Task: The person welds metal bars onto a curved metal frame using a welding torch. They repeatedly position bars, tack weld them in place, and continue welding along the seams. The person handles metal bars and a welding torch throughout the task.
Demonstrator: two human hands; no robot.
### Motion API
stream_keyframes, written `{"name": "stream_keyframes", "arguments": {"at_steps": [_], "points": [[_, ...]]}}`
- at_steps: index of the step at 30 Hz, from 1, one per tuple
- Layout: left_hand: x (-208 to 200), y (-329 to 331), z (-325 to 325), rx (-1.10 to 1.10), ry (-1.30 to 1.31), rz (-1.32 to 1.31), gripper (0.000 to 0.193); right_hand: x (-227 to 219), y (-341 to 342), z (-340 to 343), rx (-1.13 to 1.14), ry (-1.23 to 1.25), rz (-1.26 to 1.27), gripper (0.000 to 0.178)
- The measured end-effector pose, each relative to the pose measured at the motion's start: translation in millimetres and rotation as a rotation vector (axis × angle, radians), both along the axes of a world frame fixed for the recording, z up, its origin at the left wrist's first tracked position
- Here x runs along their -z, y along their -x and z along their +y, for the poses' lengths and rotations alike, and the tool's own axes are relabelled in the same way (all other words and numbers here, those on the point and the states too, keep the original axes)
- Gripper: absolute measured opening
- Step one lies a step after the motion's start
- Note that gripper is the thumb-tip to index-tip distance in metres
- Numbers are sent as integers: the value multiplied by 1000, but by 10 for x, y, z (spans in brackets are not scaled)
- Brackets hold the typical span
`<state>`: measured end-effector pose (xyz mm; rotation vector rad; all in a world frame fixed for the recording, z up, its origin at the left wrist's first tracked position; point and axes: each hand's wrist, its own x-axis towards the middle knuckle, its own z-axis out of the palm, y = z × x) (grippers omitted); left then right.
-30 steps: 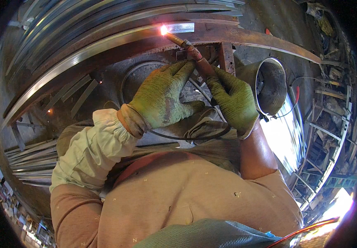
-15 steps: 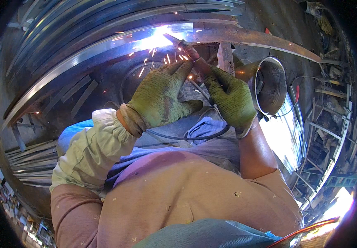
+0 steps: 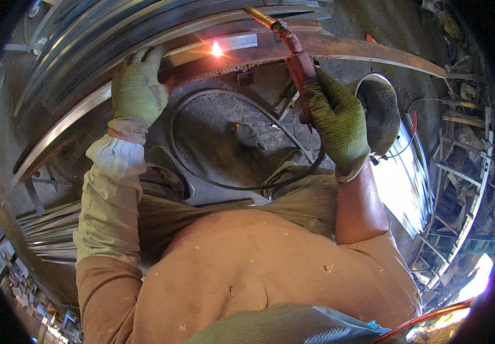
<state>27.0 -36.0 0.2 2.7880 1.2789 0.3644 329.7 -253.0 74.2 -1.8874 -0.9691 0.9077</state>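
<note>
Taking the middle of the view as the clock's centre, the gloved left hand [image 3: 138,86] is at 10 o'clock, with its fingers folded over the shiny metal bar [image 3: 81,113]; it grasps the bar, though I cannot tell how strongly. Probably this grip is for keeping the bar steady on the rusty beam [image 3: 373,53], which seems to carry it from below. The bar passes under the palm: one part goes out toward 8 o'clock of this hand, the shorter part toward 2 o'clock, where a glowing spot [image 3: 217,50] burns, well apart from the fingers. The gloved right hand [image 3: 339,120], at 2 o'clock, is closed around the handle of the torch [image 3: 299,63]. The torch's brass tip points to 11 o'clock, away from the body and clear of the glowing spot, perhaps so that nothing is touched by its hot end. From this hand, the near end of the bar lies between 10 and 11 o'clock, not touched by it. A loop of dark cable [image 3: 174,137] lies on the floor between the two arms, below the work.
</note>
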Motion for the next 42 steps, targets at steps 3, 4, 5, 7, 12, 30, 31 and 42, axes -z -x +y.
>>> {"name": "stream_keyframes", "arguments": {"at_steps": [3,4,5,7,12,30,31,42], "points": [[76,41,73,-29,-19,44,67,-63,2,29,-15,34,30,45],[79,41,82,-36,-22,55,65,-81,-4,34,-33,52,38,46],[78,39,90,-42,-24,66,64,-63,-7,34,-34,29,18,46],[57,21,91,-28,-37,83,62,6,-18,18,-36,-14,-26,46],[74,113,170,22,44,-96,45,43,-88,2,-49,-28,-51,49],[-54,112,197,46,178,-127,59,-70,-11,25,-9,-13,47,57],[0,108,176,50,83,-110,60,-78,0,28,-3,-13,71,57],[190,33,129,20,-39,52,73,-28,-21,8,-70,16,-10,52]]}}
